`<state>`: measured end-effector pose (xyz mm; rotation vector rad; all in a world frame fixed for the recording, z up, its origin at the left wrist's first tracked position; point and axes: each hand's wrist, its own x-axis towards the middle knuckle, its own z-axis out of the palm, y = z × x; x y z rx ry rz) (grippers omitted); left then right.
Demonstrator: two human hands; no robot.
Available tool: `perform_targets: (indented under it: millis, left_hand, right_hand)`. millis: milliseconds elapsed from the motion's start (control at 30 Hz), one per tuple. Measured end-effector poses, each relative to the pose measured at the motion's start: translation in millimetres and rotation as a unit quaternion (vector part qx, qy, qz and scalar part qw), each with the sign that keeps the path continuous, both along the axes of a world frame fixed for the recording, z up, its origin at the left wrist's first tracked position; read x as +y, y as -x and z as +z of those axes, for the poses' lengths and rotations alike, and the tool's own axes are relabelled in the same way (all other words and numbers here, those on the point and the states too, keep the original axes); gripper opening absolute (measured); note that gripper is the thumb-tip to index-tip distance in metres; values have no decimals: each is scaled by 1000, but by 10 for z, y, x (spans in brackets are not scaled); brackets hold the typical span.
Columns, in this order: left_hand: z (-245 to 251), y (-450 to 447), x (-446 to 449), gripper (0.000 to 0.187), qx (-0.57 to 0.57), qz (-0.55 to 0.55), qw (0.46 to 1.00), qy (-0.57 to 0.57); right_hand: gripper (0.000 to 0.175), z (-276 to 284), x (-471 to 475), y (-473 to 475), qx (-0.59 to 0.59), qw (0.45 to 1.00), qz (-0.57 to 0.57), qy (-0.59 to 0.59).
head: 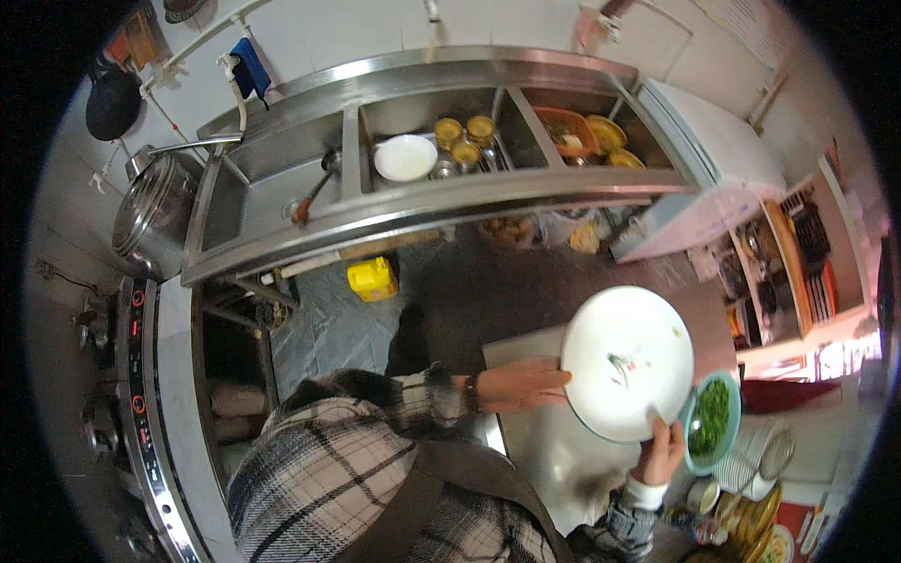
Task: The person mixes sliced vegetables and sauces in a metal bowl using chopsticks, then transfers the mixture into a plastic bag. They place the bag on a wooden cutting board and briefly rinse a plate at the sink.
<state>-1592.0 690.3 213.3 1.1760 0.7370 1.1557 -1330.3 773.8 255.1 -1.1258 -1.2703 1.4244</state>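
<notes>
Both my hands hold a large white plate [619, 324] over the steel worktop [556, 450]. My left hand [521, 383] has it by the left rim, and my right hand [660, 454] grips the lower right rim with the thumb on top. A small green and red printed pattern marks the plate's middle. One small yellowish speck sits near its upper right edge. Just right of the plate, a pale turquoise bowl [736, 422] holds chopped greens [712, 419] and what looks like a spoon. The undersides of the plate and of my fingers are hidden.
Across the floor runs a steel triple sink [436, 193], with a white plate [406, 157] and yellow bowls [448, 132] inside. A yellow jug [373, 279] stands on the floor. Stacked plates [750, 457] lie right; a cooktop [144, 394] and large steel pot [158, 218] are left.
</notes>
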Motion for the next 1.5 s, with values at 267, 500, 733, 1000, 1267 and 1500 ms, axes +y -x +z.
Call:
perform_targets:
  millis: [267,500,733,1000,1267,1500]
  left_hand:
    - [-242,3160,484,39,-263,409,858,167]
    - [-523,4959,1391,38,-276,590,743,157]
    - [-523,5539,2002,30,-457,581,660,131]
    - [-564,5816,2275,30,-448,603,647,133]
    - [-675,5948,2368,33,-437,584,673,125]
    - [-740,6001,2396,32,-412,580,693,112]
  right_hand:
    - [26,-45,1372,4081,-168,940,227,-192]
    - [43,1125,2380,6872,-32,882,218,-417]
    - [39,1356,2510,8247,-157,799,212,-540]
    - [28,1226,2774,8351,-108,853,256,-442]
    - [38,1246,3040,8385,-24,869,396,-295]
    - [36,1284,3045,8400,-2,867,411,-282]
